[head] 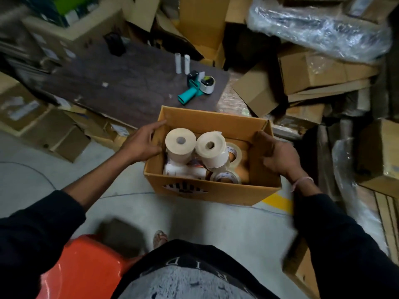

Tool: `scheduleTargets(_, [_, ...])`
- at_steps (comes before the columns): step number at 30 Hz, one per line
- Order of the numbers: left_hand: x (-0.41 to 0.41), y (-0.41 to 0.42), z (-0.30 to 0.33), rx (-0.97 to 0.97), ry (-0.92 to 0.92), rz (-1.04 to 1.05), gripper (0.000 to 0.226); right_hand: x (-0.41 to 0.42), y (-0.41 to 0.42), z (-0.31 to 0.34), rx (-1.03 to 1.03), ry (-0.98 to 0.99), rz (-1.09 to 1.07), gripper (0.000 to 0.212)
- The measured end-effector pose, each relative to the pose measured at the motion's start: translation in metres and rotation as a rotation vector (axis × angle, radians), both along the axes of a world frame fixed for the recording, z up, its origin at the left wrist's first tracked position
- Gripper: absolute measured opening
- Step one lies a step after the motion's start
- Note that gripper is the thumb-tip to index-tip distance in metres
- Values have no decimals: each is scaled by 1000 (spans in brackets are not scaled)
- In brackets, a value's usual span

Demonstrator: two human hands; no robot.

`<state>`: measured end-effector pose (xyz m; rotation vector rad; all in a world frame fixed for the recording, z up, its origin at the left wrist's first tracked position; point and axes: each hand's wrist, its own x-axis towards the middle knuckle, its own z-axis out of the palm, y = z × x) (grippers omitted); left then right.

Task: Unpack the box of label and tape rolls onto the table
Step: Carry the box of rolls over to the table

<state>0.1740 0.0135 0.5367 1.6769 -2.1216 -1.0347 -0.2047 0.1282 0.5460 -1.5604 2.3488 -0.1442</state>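
Status: unpacking not started, as far as I can judge.

The box (212, 160) is open-topped and held between both hands, above the floor (129, 212), just short of the near edge of the tabletop (129, 87). Can't tell whether its base touches anything; it looks carried.

Left hand (141, 142) is on the box's left wall, its fingers (158, 124) fairly straight and lying along the top edge, thumb side against the wall. Pressing more than curling. Right hand (278, 155) is on the right wall, fingers wrapped over the rim and gripping it.

Contents all in the box:
- two big beige label rolls (180, 145) standing upright, side by side, cores facing up
- clear tape rolls (225, 176) at the near right and against the right side
- at least one white roll (183, 170) lying flat under the beige ones
Exact count not readable; the lower layer is partly hidden.

On the tabletop: a teal tape dispenser (197, 88) near the right end, two slim white upright tubes (182, 63) behind it, and a dark object at the far edge, too blurred to name. I judge none of these came from the box.

Left to do: set the box down on or by the tabletop, then lift out every roll. The beige pair goes first, since they sit on top. Essentially the whole task remains.
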Motion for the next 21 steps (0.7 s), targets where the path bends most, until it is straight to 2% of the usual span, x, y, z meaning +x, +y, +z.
scheduleTargets(7, [76, -63, 6, -65, 44, 88, 81, 79, -81, 3, 0, -31, 54, 89])
scheduleTargets(16, [151, -149, -1, -168, -77, 187, 68, 161, -173, -11, -24, -131, 73, 83])
scheduleTargets(21, [181, -208, -14, -187, -125, 247, 63, 193, -234, -24, -31, -79, 147, 83])
